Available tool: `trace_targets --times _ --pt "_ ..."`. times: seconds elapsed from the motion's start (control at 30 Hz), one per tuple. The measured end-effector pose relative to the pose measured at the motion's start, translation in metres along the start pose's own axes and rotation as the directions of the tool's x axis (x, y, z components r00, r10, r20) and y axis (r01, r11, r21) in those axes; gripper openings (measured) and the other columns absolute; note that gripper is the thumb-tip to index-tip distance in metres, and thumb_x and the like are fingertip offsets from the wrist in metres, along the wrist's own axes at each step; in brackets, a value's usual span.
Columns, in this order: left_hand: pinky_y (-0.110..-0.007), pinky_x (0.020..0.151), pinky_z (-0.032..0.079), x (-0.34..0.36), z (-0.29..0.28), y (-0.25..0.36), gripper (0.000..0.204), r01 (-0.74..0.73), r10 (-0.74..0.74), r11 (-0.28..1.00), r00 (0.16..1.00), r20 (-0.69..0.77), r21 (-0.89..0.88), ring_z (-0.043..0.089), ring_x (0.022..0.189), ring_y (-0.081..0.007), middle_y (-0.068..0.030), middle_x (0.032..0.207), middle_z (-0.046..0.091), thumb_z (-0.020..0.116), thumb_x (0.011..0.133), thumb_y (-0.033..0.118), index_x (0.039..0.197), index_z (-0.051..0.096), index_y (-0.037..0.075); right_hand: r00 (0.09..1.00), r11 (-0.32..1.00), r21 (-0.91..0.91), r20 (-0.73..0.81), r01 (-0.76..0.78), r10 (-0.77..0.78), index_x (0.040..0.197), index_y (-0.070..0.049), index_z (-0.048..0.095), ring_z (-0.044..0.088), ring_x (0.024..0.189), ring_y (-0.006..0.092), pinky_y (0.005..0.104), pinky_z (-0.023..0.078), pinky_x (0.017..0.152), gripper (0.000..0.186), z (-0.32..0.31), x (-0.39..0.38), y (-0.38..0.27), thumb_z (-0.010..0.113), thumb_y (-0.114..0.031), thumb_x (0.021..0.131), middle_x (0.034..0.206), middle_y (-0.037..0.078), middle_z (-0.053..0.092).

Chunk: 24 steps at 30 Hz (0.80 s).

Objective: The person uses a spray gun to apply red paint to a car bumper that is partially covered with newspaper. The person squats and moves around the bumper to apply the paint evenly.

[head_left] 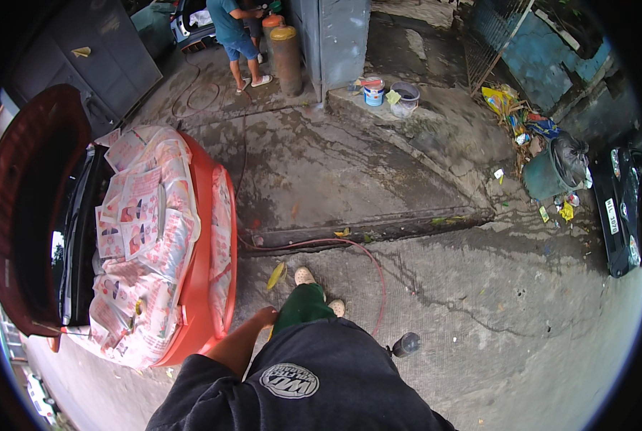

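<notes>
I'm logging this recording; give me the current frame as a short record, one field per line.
Left hand: beside the green trousers, near the car; grip unclear
Right hand: not in view
Car: orange, partly covered with printed paper sheets
Person's right side: dark cup-shaped object
Ground: reddish hose curving over concrete
Background: co-worker in a teal top, near a tall cylinder with a yellowish top
</notes>
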<state>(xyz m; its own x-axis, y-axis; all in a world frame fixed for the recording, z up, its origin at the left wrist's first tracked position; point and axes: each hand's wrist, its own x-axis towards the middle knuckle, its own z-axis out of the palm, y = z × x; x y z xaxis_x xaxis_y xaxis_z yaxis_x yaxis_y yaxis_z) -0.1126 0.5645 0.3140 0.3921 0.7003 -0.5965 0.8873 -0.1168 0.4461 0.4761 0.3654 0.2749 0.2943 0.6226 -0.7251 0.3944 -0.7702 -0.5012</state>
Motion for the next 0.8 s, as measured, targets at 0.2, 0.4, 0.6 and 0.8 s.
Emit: trace_targets --times 0.2,0.4,0.6,0.8 --pt "-0.049 0.099 0.053 0.016 0.019 -0.020 0.037 0.230 -0.220 0.949 0.973 0.073 -0.215 0.067 0.114 -0.0411 -0.0226 0.118 0.071 0.054 0.100 0.036 0.116 0.074 0.009 0.973 0.983 -0.115 0.200 0.143 -0.118 0.124 -0.003 0.070 0.073 0.099 0.0256 0.0429 0.054 0.083 0.053 -0.030 -0.016 -0.041 0.075 -0.044 0.091 0.108 0.014 0.077" --pt "-0.048 0.100 0.052 0.046 0.018 -0.012 0.046 0.259 -0.250 0.886 0.965 0.074 -0.385 0.067 0.117 -0.0412 -0.0221 0.118 0.073 0.058 0.096 0.045 0.118 0.073 0.008 0.823 0.945 -0.305 0.562 0.117 0.080 0.136 -0.013 0.066 0.070 0.095 0.0218 0.0394 0.055 0.083 0.054 -0.147 0.026 -0.104 0.077 -0.039 0.090 0.108 0.012 0.076" --pt "-0.050 0.092 0.054 0.131 0.013 -0.014 0.044 0.309 -0.354 0.678 0.932 0.073 -0.667 0.071 0.108 -0.0417 -0.0242 0.106 0.075 0.060 0.092 0.043 0.108 0.075 0.005 0.747 0.240 -0.861 0.509 0.449 0.428 0.150 -0.024 0.056 0.062 0.131 0.0256 0.0389 0.047 0.110 0.066 -0.293 0.150 -0.265 0.074 -0.034 0.088 0.143 0.012 0.065" --pt "-0.052 0.093 0.054 0.080 -0.022 -0.039 0.041 0.450 -0.566 0.571 0.822 0.069 -0.687 0.070 0.109 -0.0437 -0.0267 0.108 0.074 0.061 0.092 0.039 0.109 0.075 0.004 0.819 -0.282 -0.770 0.555 0.572 0.146 0.140 -0.046 0.062 0.066 0.123 0.0327 0.0437 0.052 0.105 0.052 -0.210 0.220 -0.570 0.063 -0.025 0.092 0.134 0.007 0.070"
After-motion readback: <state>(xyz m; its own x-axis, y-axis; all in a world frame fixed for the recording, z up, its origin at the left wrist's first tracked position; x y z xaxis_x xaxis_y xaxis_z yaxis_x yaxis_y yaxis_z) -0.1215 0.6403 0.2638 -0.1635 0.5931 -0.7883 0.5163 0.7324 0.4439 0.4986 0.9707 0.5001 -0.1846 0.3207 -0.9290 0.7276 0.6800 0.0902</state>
